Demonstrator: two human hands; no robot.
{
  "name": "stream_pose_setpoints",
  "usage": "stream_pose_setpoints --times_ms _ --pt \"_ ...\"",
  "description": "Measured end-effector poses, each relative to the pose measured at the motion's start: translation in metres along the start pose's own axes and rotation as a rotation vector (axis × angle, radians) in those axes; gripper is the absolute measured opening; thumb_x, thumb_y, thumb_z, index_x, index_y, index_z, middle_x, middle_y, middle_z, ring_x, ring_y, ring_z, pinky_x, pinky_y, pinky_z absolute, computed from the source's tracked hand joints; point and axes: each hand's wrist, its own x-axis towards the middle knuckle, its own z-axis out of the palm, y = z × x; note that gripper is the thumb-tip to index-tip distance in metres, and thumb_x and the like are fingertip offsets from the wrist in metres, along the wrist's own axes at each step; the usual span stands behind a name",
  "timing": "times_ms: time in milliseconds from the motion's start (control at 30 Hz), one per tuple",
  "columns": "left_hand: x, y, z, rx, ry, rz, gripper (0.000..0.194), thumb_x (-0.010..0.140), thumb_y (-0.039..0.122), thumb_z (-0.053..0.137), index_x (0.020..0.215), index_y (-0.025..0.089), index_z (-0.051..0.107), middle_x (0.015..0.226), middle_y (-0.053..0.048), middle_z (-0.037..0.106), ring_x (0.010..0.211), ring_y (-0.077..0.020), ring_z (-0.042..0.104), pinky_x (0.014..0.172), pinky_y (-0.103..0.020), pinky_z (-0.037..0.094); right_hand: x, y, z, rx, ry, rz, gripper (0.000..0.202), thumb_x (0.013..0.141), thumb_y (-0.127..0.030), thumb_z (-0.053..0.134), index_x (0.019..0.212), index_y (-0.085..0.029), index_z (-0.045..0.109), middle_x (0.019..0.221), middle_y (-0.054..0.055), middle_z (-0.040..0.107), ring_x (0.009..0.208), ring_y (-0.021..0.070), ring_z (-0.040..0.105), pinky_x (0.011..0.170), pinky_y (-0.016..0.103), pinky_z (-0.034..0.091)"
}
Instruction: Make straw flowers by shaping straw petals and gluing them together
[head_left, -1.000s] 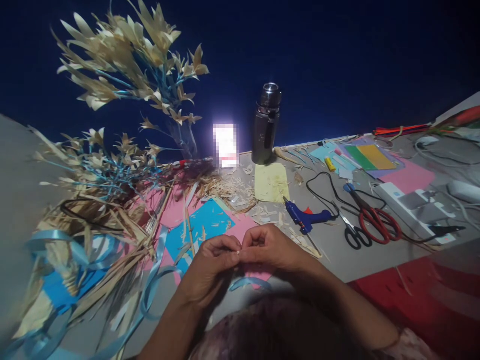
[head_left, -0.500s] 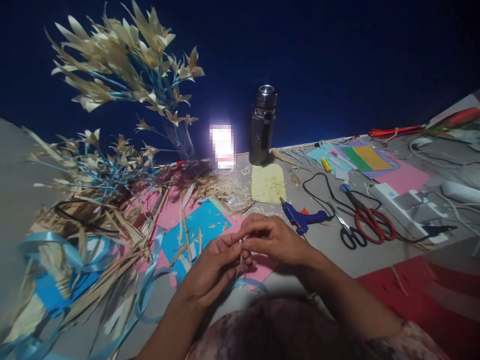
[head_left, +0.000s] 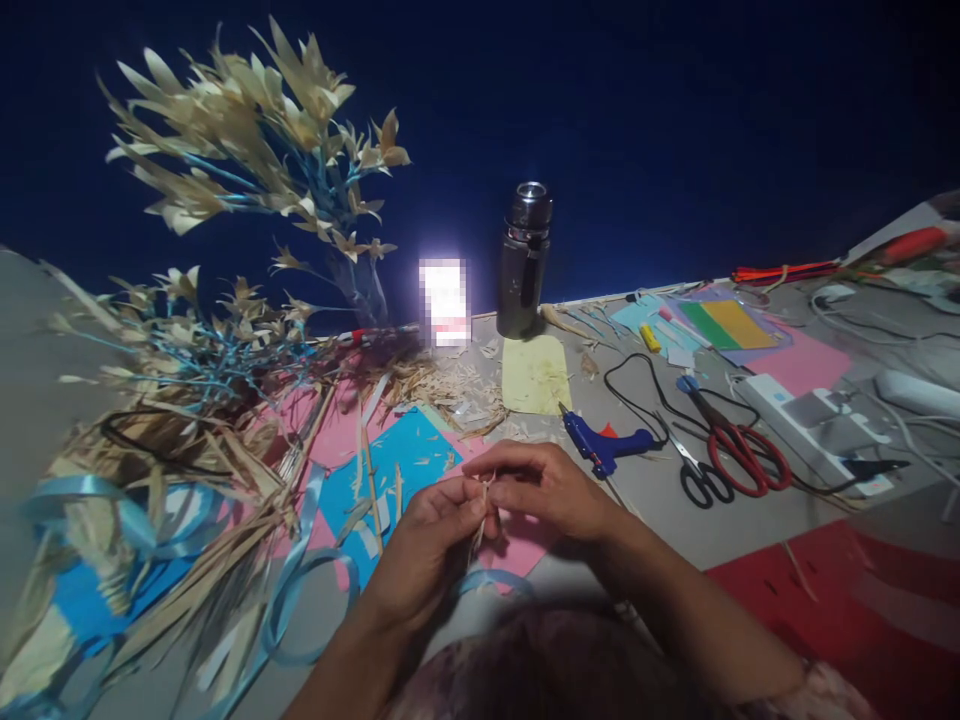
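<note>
Thin pale strips of dried husk are pinched between my two hands at the middle of the table's near side. My left hand is closed on them, thumb against fingertips, and loose ends hang below. From the other side, my right hand pinches the same strips near the top, its index finger arched over. Much of the piece is hidden by my fingers. Under the hands lie pink paper and a loop of light blue ribbon. A blue glue gun rests just beyond my right hand.
At the left are dried husk leaves, blue ribbon and a husk-flower arrangement. A dark flask stands at the back. To the right lie black-handled scissors, red-handled scissors, a power strip and red sheets.
Both hands stay together on the strips; my fingers have shifted slightly and more of the hanging ends shows. The whole view has tilted a little, so table items sit slightly lower.
</note>
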Motion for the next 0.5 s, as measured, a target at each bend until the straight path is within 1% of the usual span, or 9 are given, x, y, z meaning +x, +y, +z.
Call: stream_pose_setpoints --times_ms 33,100,200,267,367,433,500 --pt "0.001 -0.001 0.000 -0.005 -0.004 0.000 0.030 0.076 0.038 0.085 0.066 0.014 0.072 0.067 -0.005 0.065 0.061 -0.0153 0.056 0.065 -0.029 0.045 0.000 0.002 -0.001 -0.016 0.001 -0.009 0.037 0.082 -0.051 0.081 0.100 -0.018 0.077 0.088 0.004 0.071 0.065 0.0155 0.067 0.064 0.030 0.052" --pt "0.001 -0.002 0.000 0.015 0.026 0.013 0.030 0.076 0.039 0.086 0.067 0.014 0.072 0.066 -0.004 0.065 0.060 -0.0143 0.054 0.062 -0.027 0.044 -0.001 0.005 -0.002 -0.057 0.044 -0.040 0.033 0.079 -0.049 0.084 0.088 -0.018 0.079 0.091 0.004 0.068 0.068 0.0151 0.066 0.064 0.030 0.051" --pt "-0.001 -0.002 0.000 0.159 0.130 0.038 0.028 0.078 0.039 0.084 0.067 0.016 0.072 0.063 -0.003 0.066 0.056 -0.0130 0.052 0.057 -0.025 0.040 -0.001 0.006 -0.001 -0.096 0.141 -0.094 0.027 0.078 -0.046 0.085 0.077 -0.019 0.079 0.084 0.003 0.064 0.071 0.0150 0.061 0.064 0.029 0.048" --pt "-0.003 -0.001 -0.001 0.290 0.203 0.083 0.023 0.078 0.035 0.083 0.067 0.017 0.074 0.063 -0.003 0.068 0.058 -0.0136 0.055 0.058 -0.025 0.041 -0.001 0.004 0.002 -0.123 0.205 -0.139 0.024 0.076 -0.041 0.087 0.072 -0.019 0.077 0.081 0.002 0.063 0.070 0.0147 0.058 0.063 0.028 0.045" --pt "-0.004 0.001 -0.001 0.445 0.304 0.209 0.011 0.077 0.026 0.082 0.069 0.019 0.078 0.068 -0.003 0.073 0.065 -0.0157 0.060 0.063 -0.026 0.045 -0.001 0.001 0.007 -0.180 0.291 -0.205 0.025 0.074 -0.037 0.088 0.064 -0.019 0.073 0.075 0.000 0.060 0.071 0.0150 0.055 0.064 0.028 0.043" --pt "-0.003 0.001 0.000 0.477 0.355 0.274 0.008 0.075 0.023 0.083 0.069 0.020 0.078 0.069 -0.002 0.074 0.067 -0.0157 0.061 0.065 -0.026 0.046 -0.001 -0.002 0.009 -0.180 0.299 -0.202 0.025 0.073 -0.037 0.089 0.065 -0.019 0.072 0.074 0.000 0.059 0.072 0.0148 0.053 0.065 0.028 0.041" --pt "-0.001 -0.001 0.000 0.355 0.340 0.269 0.011 0.073 0.024 0.085 0.067 0.020 0.077 0.069 -0.001 0.073 0.068 -0.0159 0.063 0.069 -0.027 0.048 -0.002 -0.003 0.010 -0.133 0.244 -0.115 0.023 0.073 -0.037 0.089 0.080 -0.019 0.077 0.078 0.000 0.061 0.070 0.0134 0.051 0.063 0.026 0.041"
